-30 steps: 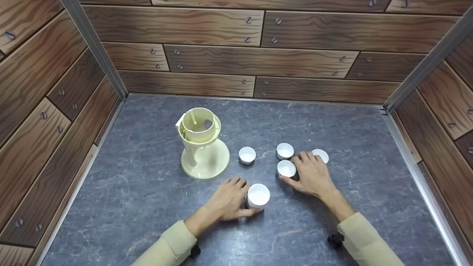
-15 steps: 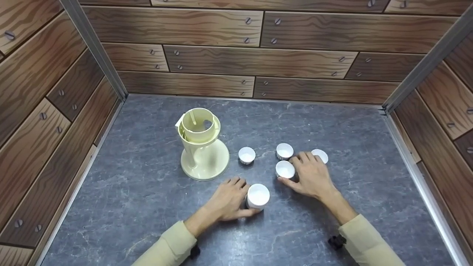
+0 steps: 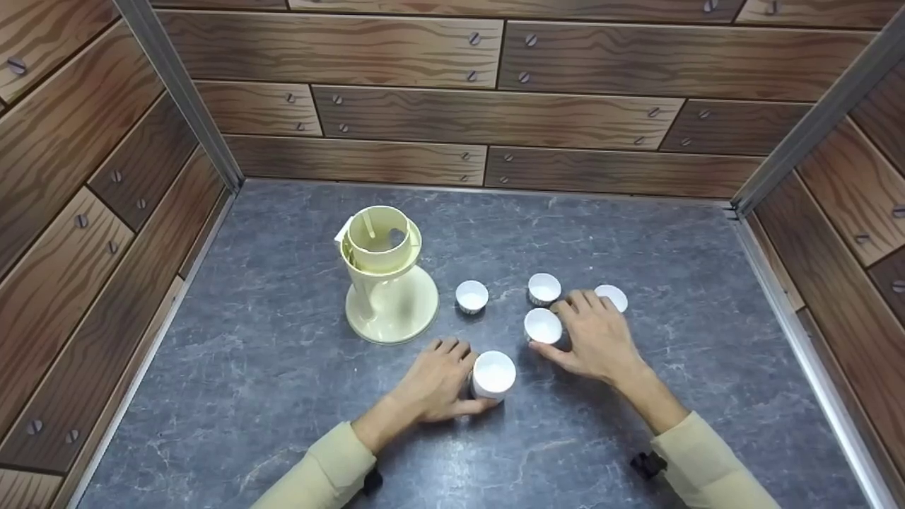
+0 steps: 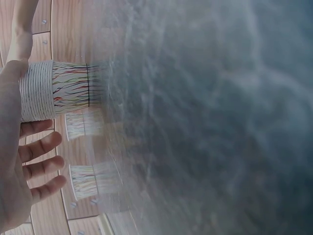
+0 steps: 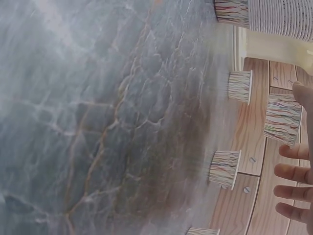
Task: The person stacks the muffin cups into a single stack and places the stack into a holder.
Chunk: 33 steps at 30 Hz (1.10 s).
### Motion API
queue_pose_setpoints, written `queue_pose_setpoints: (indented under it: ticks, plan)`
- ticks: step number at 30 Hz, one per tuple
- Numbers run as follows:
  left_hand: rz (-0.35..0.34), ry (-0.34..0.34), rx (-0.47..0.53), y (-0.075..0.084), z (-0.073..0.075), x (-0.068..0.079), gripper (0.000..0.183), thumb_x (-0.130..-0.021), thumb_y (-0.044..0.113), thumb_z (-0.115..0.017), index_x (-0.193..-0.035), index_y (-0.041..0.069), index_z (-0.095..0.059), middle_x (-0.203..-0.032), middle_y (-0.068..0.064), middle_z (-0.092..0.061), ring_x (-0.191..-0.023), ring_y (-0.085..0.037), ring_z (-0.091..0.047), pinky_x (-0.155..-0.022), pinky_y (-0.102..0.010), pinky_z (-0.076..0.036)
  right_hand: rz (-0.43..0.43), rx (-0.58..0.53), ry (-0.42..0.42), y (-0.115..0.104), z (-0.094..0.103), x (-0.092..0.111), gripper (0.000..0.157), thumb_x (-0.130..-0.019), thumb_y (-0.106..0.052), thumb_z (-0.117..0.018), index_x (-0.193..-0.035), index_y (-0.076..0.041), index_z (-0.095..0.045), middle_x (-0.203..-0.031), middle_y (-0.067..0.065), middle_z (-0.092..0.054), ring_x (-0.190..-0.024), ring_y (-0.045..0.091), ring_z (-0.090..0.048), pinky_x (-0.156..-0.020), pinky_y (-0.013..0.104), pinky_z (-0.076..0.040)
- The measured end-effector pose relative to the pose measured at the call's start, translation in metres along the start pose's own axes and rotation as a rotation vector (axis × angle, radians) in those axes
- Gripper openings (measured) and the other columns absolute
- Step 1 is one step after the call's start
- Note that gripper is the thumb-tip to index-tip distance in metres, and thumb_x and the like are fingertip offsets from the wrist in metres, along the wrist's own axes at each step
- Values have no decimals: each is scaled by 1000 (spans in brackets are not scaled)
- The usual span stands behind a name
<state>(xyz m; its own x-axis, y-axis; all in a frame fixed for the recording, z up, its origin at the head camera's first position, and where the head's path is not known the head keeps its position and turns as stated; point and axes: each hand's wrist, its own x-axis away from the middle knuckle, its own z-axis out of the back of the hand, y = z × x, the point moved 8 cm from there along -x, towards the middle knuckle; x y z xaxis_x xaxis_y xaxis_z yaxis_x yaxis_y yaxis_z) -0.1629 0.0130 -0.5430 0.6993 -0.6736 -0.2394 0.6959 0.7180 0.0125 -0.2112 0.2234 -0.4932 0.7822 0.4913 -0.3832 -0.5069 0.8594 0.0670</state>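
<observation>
My left hand (image 3: 438, 382) holds a nested stack of white paper cups (image 3: 494, 376) between thumb and index finger. The other fingers spread beside it in the left wrist view, where the stack (image 4: 54, 90) shows many ridged rims and a print of coloured wavy lines. My right hand (image 3: 597, 332) pinches a single paper cup (image 3: 543, 326) by its sides, mouth up; in the right wrist view this cup (image 5: 282, 119) hangs above the tabletop. Behind it stands another cup (image 3: 544, 288). Beyond my right fingers a partly covered cup (image 3: 612, 297) stands.
A lone paper cup (image 3: 472, 297) stands left of the middle. Further left is a pale yellow plastic stand (image 3: 396, 311) with a round base and an open cylinder on top. Wood-print walls (image 3: 410, 113) with metal corner rails enclose the grey marbled table (image 3: 247, 396).
The cup in my right hand has shifted slightly left and towards me, away from the cup behind it. My left hand and the stack stay in place.
</observation>
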Motion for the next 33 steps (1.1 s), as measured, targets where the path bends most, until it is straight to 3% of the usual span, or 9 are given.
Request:
queue_pose_setpoints:
  ticks: [18,27,33]
  plan:
    - [-2,8,4,0,0,1,73,-92,81,-52,-123,17,-66,-112,-1,-68,-108,-20,-63,-95,-38,-54,88,-3,91,-15,30,0,77,-89,-84,-52,-109,-11,-68,-106,14,-67,-101,34,-64,-84,49,-52]
    - [-1,4,23,0,0,1,72,-92,80,-53,-125,17,-65,-113,-1,-68,-108,-21,-64,-96,-39,-54,96,-23,93,-20,38,2,74,-87,-80,-59,-110,-10,-70,-107,14,-68,-102,35,-65,-88,50,-54]
    - [-3,15,14,1,1,1,73,-91,80,-54,-125,17,-65,-113,-1,-68,-108,-20,-63,-95,-38,-54,110,-57,132,-27,45,3,72,-89,-81,-56,-109,-13,-71,-106,12,-68,-101,33,-65,-86,47,-54]
